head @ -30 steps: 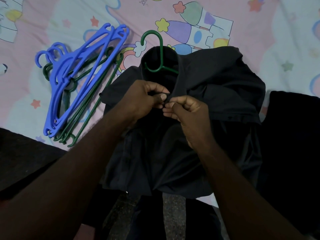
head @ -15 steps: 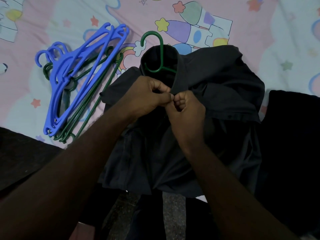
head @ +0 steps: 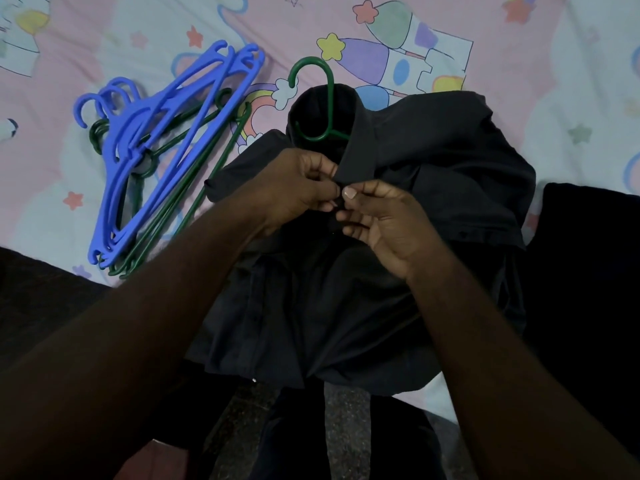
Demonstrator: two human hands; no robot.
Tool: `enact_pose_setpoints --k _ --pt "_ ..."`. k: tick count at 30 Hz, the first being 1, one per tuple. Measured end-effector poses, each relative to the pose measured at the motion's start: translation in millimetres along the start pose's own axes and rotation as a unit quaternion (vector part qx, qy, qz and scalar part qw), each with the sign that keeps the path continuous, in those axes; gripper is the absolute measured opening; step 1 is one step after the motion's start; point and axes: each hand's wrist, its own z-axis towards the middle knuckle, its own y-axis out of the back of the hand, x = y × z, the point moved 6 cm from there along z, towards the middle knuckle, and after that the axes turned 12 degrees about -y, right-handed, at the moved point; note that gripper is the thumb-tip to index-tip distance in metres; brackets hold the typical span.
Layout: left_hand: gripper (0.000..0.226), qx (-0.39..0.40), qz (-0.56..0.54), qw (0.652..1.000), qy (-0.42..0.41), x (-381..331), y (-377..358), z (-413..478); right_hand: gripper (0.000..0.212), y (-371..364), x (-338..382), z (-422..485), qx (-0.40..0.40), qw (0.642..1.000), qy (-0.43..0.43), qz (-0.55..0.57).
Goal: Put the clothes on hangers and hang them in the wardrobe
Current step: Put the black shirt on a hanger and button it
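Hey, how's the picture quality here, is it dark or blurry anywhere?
Head view: dim overall; the dark shirt loses its folds in shadow, so what the left hand and right hand pinch is hard to see. The bedsheet and blue hangers read clearly. Wide-angle bending at edges; no glare.

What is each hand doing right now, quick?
Left hand: closed, its grip pinching the front of the dark collared fabric shirt just below the collar.
Right hand: closed, pinching the same shirt front beside it.
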Motion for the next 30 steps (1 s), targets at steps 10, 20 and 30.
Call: enact_pose_setpoints --k 10,20,30 --pt "0.058 -0.165 0.296 0.935 -0.103 24 6 23 0.015 36 39 31 -0.259 0.839 0.23 -0.42" --pt "0.054 0.15 0.539 0.826 0.072 89 -79 -40 0.048 47 3 69 -0.28 0.662 0.203 -0.665" --pt "0.025 -0.054 0.386 0.92 0.033 55 -46 -4 0.026 43 21 72 -0.284 0.675 0.297 -0.613"
